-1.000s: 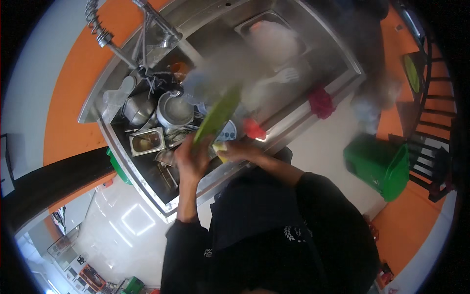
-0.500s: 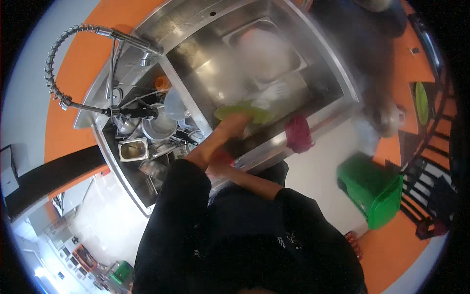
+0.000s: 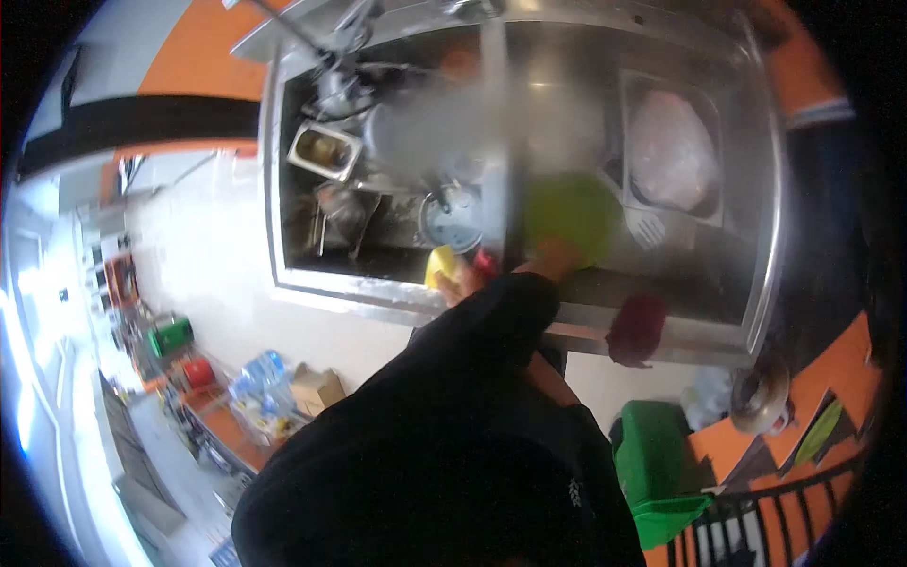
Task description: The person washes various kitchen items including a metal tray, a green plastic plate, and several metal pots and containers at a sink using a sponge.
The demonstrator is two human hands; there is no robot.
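My left hand [image 3: 559, 255] grips the near edge of a round green plate [image 3: 581, 210], tilted over the right sink basin. Blur hides most of its fingers. Passing beneath my left sleeve, my right arm reaches left to the sink's front edge. There my right hand [image 3: 461, 282] is closed around a yellow sponge [image 3: 441, 266]. A small red piece [image 3: 485, 265] shows beside its fingers; its kind is unclear. Close to the plate, a white slotted utensil [image 3: 646, 225] lies in the right basin, beside a metal pan [image 3: 713, 210] holding a large pale, wrapped-looking lump [image 3: 673, 151].
The left basin holds a clear round container [image 3: 452, 219], a small rectangular metal pan [image 3: 324, 151] and other dishes. A dark red cloth [image 3: 637, 329] hangs over the front rim. A green bin [image 3: 652, 454] stands on the floor at right. Haze blurs the upper middle.
My view has swung leftward, so the sink sits farther right in the picture. My right hand now shows at the left basin's front edge with the yellow sponge. My left hand stays on the plate.
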